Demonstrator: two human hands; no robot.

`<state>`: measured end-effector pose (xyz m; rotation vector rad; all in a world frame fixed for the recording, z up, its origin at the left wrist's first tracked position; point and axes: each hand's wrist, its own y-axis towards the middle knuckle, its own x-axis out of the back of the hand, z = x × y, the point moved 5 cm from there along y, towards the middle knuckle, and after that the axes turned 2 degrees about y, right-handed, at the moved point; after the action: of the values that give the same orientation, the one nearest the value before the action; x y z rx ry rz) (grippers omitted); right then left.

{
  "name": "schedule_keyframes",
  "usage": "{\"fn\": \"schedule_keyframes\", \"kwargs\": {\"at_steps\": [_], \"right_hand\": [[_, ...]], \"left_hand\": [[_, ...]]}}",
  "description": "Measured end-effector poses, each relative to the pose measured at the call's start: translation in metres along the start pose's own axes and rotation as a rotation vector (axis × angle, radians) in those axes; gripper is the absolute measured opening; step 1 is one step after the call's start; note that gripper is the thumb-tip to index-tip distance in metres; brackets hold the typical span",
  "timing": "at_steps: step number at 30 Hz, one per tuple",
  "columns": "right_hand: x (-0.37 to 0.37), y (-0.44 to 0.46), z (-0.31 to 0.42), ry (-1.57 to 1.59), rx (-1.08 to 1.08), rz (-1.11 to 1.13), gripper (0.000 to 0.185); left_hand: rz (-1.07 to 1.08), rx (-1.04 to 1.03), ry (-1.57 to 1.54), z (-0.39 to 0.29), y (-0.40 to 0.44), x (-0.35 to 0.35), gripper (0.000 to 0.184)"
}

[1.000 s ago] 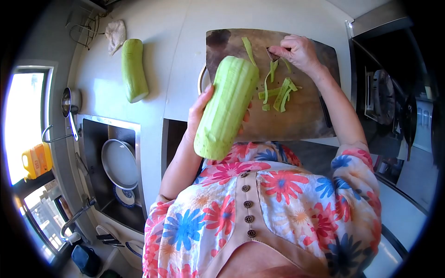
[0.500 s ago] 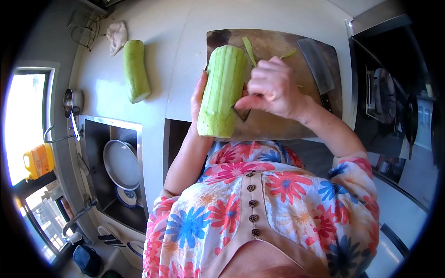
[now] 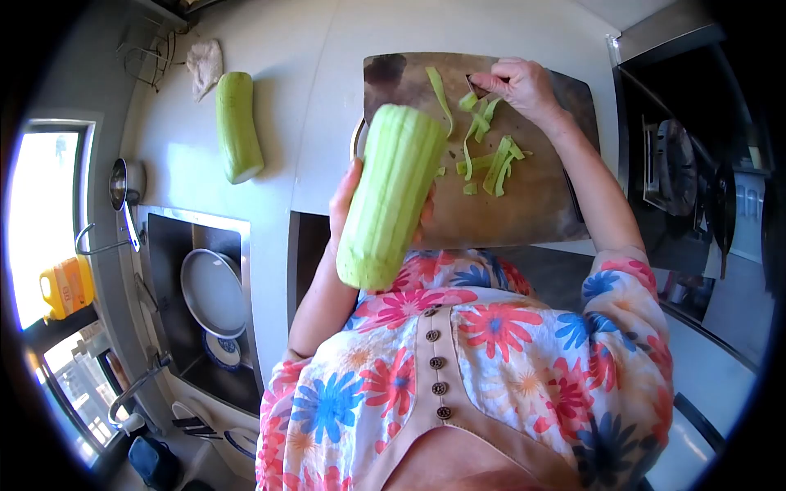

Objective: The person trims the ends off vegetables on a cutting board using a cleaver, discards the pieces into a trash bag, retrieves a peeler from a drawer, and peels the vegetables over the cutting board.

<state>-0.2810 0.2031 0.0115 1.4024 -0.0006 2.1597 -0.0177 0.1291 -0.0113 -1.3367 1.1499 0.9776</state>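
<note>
My left hand [image 3: 341, 202] is closed around a large, pale green gourd [image 3: 391, 196], holding it tilted above the near left part of the cutting board [image 3: 458, 217]. Long peeled stripes run down the gourd; its lower end looks smoother. Over the far side of the board, my right hand [image 3: 520, 86] is closed on a small dark peeler [image 3: 473, 84], mostly hidden by the fingers. Below that hand, thin green peel strips [image 3: 501, 164] lie scattered on the board. One longer strip [image 3: 440, 98] rests near the board's far edge.
A second green gourd [image 3: 237, 127] lies on the counter [image 3: 307, 90] to the left, beside a crumpled cloth [image 3: 205, 65]. The sink [image 3: 176, 303] holds a round pan [image 3: 213, 293] and a plate. A stove [image 3: 679, 164] is at the right. My right arm hides most of a cleaver.
My right hand has moved from the gourd's side to the far part of the board. The gourd has come nearer my body and tilted, uncovering more peel strips.
</note>
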Motion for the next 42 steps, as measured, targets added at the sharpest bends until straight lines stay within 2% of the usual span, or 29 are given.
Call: {"fn": "schedule_keyframes", "kwargs": {"at_steps": [5,9,14,17,20,23,28,31,32,35,36,37,39,42], "right_hand": [[0.008,-0.005,0.023,0.010,0.070,-0.092,0.055],[0.009,-0.015,0.050,0.072,0.205,-0.146,0.053],[0.004,-0.024,0.065,-0.085,0.191,-0.211,0.043],[0.003,-0.029,0.076,-0.152,0.188,-0.289,0.039],[0.001,-0.030,0.079,-0.193,0.168,-0.305,0.037],[0.000,-0.032,0.077,-0.193,0.149,-0.322,0.036],[-0.001,-0.034,0.068,-0.228,0.072,-0.370,0.037],[0.000,-0.036,0.037,0.167,-0.239,-0.349,0.034],[-0.004,-0.039,0.030,0.413,-0.384,-0.221,0.036],[-0.028,-0.052,0.039,1.122,-0.505,0.013,0.043],[-0.025,-0.053,0.055,1.190,-0.381,0.082,0.049],[-0.034,-0.056,0.061,1.430,-0.375,0.159,0.050],[-0.043,-0.059,0.061,1.535,-0.362,0.244,0.051],[-0.027,-0.051,0.057,1.042,-0.437,0.113,0.043]], "left_hand": [[0.058,-0.113,0.170,-0.019,0.015,0.006,0.075],[0.050,-0.112,0.080,-0.021,0.020,0.005,0.074],[0.097,-0.178,0.056,-0.024,0.028,-0.007,0.072],[-0.031,-0.218,0.131,-0.024,0.036,-0.009,0.072],[0.031,-0.298,0.240,-0.030,0.045,0.001,0.072],[0.029,-0.264,0.153,-0.029,0.047,0.001,0.070],[-0.097,-0.249,0.258,-0.026,0.047,0.013,0.066],[-0.117,-0.220,0.236,-0.021,0.046,0.012,0.066],[-0.113,-0.205,0.222,-0.020,0.045,0.010,0.066],[0.071,-0.159,0.032,-0.017,0.045,-0.004,0.071],[0.086,-0.147,0.025,-0.017,0.045,-0.006,0.072],[0.102,-0.137,0.018,-0.017,0.045,-0.008,0.073],[0.123,-0.119,-0.007,-0.017,0.044,-0.013,0.074],[0.121,-0.113,-0.032,-0.018,0.042,-0.014,0.074]]}}
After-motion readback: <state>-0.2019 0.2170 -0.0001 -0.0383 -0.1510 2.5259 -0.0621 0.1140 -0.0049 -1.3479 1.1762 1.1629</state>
